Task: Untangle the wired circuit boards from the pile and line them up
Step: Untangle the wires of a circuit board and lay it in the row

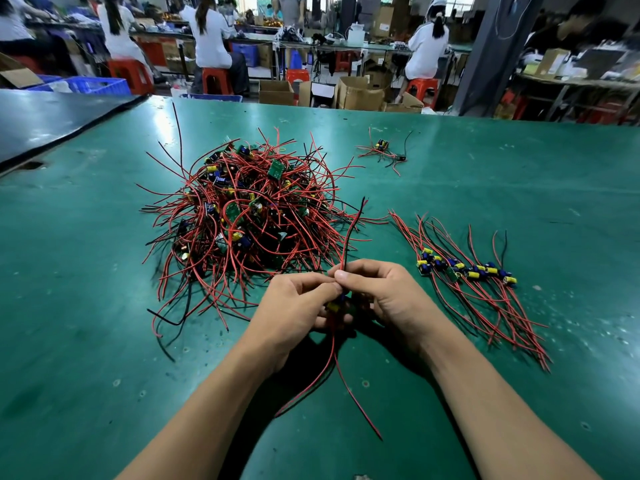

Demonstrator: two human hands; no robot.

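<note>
No readable text, label, brand or number anywhere. Circuit boards in pile [242, 216] and in row [465, 268], centre and right of frame: markings too small to read. Cardboard boxes [360, 93] and white box label [384, 26], upper frame: print blurred, illegible.

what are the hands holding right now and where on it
One wired circuit board, pinched between left hand and right hand at the board end; its wires hang free.
</note>
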